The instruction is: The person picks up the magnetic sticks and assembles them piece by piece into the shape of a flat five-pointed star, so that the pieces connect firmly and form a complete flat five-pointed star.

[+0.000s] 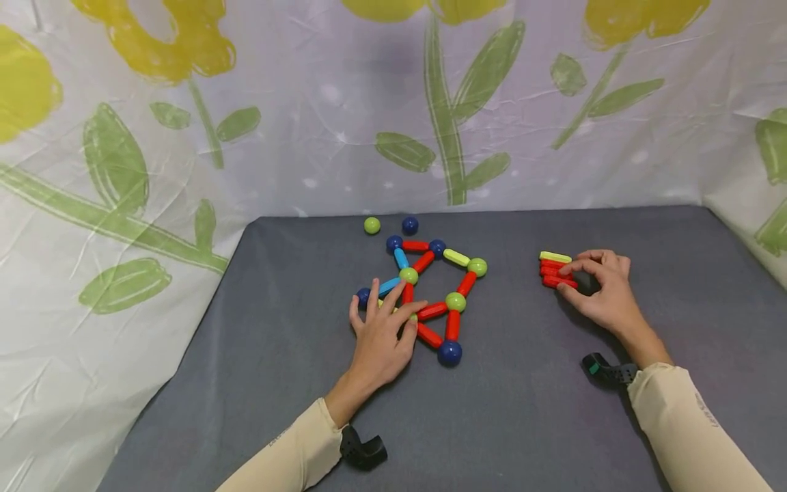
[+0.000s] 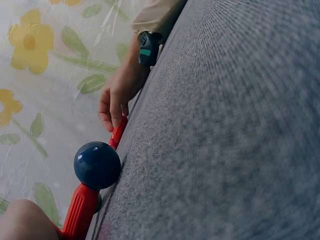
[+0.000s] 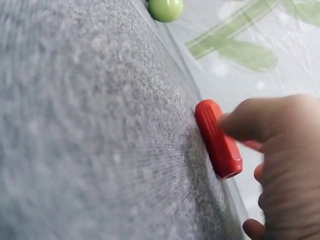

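A flat frame of magnetic rods and balls lies on the table, with red rods (image 1: 452,325), blue rods (image 1: 402,258), a yellow-green rod (image 1: 456,257), green balls (image 1: 456,302) and dark blue balls (image 1: 450,353). My left hand (image 1: 382,345) rests over its left side, fingers spread, thumb and index fingertips beside a partly hidden green ball. At the right, my right hand (image 1: 605,294) pinches the nearest red magnetic rod (image 1: 558,281) of a small row between thumb and index finger. In the right wrist view the thumb touches this red rod (image 3: 217,140).
A loose green ball (image 1: 371,225) and a loose dark blue ball (image 1: 410,225) sit behind the frame. Beside the right hand's red rods lies a yellow-green rod (image 1: 555,257). A flower-printed sheet (image 1: 332,116) rises at the back edge of the grey table (image 1: 510,424).
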A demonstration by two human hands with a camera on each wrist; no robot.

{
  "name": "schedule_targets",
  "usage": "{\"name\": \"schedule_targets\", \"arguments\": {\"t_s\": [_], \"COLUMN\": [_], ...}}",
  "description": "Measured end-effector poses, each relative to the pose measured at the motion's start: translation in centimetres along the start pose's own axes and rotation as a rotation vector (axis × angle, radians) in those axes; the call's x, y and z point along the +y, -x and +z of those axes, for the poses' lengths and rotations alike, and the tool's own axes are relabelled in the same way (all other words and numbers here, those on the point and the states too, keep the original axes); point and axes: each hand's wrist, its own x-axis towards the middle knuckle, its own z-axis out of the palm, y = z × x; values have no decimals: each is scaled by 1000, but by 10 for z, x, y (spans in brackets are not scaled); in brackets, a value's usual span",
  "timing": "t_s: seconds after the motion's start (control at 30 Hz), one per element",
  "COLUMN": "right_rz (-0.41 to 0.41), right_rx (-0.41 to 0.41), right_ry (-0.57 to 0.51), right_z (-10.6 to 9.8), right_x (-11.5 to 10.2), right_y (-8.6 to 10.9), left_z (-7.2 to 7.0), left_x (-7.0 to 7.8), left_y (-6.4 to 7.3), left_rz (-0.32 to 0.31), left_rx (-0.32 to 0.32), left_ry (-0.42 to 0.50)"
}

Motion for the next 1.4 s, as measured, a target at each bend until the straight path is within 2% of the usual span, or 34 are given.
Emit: {"name": "schedule_targets", "arguments": {"t_s": [0.17, 0.33, 0.43, 0.67, 0.87, 1.07, 1.23, 1.4], "right_rz": [-101, -147, -185, -286, -266, -229, -191, -182], "right_rx": [46, 32, 10, -66, -164, -226, -256, -252], "right_ry": [79, 143, 169, 150, 77, 26, -14, -36], "right_z": [3, 6, 11, 31, 44, 52, 60, 67], "right_x": [1, -4, -10, -28, -40, -50, -59, -66], "right_y": [2, 2, 1, 3, 7, 11, 13, 15], "left_z": [1, 1, 0, 0, 0, -1, -1, -1], "left_x": [0, 0, 0, 0, 1, 1, 3, 3], "left_y": [3, 3, 2, 3, 2, 2, 2, 2], "left_rz": [-36, -65, -72, -13, 18, 25, 29, 36], "left_rx": [14, 50, 47, -1, -10, -3, -5, -15], "left_ry": [0, 28, 39, -10, -30, -21, -25, -35]}}
